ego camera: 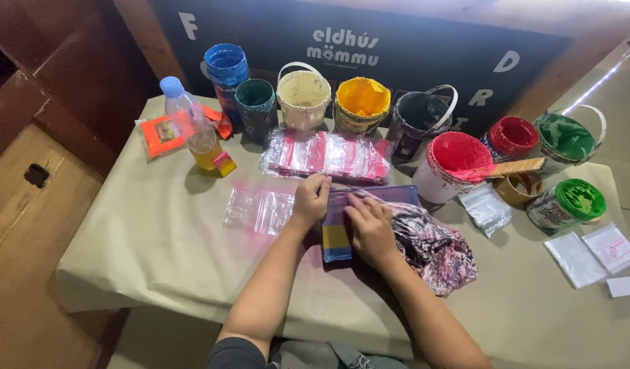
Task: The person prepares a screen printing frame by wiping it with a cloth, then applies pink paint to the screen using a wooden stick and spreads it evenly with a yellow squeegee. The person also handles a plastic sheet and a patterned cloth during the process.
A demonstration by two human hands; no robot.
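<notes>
— What is held by the hands?

— A clear bag (349,222) with purple and yellow contents is pinned flat on the table (151,239); its upper left edge is pinched by the left hand (311,199), fingers curled; its top is pressed by the right hand (371,229), fingers laid flat and close together; nothing is gripped by that hand.

— Where is the bag placed?

— At the middle of the table, just before the person; a patterned cloth (434,249) is bunched against its right side, partly under the right wrist.

— What is seen beside it?

— An empty clear pouch (259,210) is laid just left of the left hand; a stack of pink-striped packets (328,156) is set just behind both hands.

— And farther back?

— A row of paint tubs is lined up along the far edge: blue (227,68), dark teal (256,101), cream (303,96), yellow (360,104), black (418,116); red tubs (458,160) and green tubs (580,199) are grouped at the right; a wooden stick (516,167) is rested across one red tub.

— Anything at the left?

— A bottle (192,126) with yellow liquid is stood upright, with an orange packet (158,133) beside it; small clear bags (591,251) are laid at the far right, well apart from the hands.
</notes>
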